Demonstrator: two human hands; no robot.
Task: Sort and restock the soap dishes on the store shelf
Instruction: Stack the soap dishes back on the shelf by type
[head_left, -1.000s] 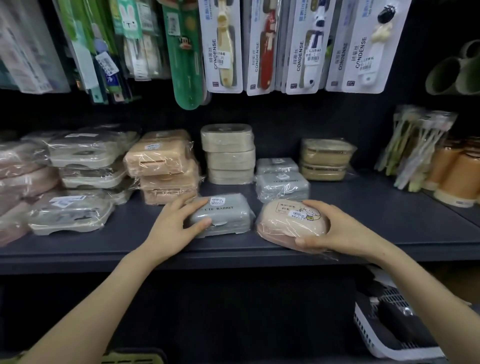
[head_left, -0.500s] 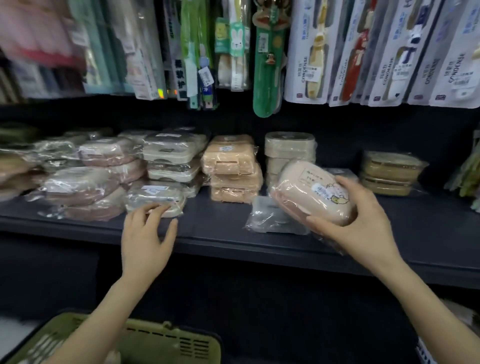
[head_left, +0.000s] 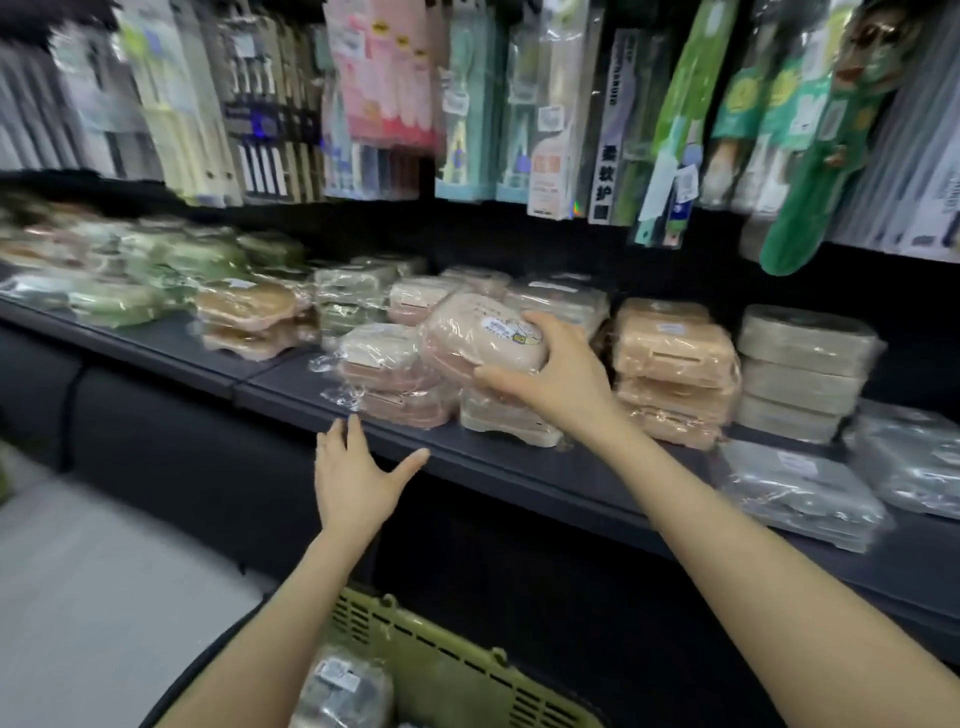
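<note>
My right hand (head_left: 553, 371) grips a pink oval soap dish (head_left: 480, 332) wrapped in clear plastic, with a white label on its lid. It holds the dish over a stack of pink wrapped soap dishes (head_left: 392, 376) near the front of the dark shelf (head_left: 415, 434). My left hand (head_left: 358, 475) hovers with spread fingers just below the shelf's front edge and holds nothing. More wrapped dishes stand in stacks along the shelf: peach ones (head_left: 675, 364), beige ones (head_left: 802, 371), green ones (head_left: 171, 275) and grey ones (head_left: 802, 491).
An olive green plastic basket (head_left: 467, 675) sits below my arms with a wrapped grey dish (head_left: 343, 693) inside. Packaged toothbrushes (head_left: 550, 119) hang in a row above the shelf. Pale floor (head_left: 104, 571) shows at the lower left.
My view swung left along the shelf. My right hand carried the pink dish left, over the pink stack. My left hand left the grey dish and dropped below the shelf edge.
</note>
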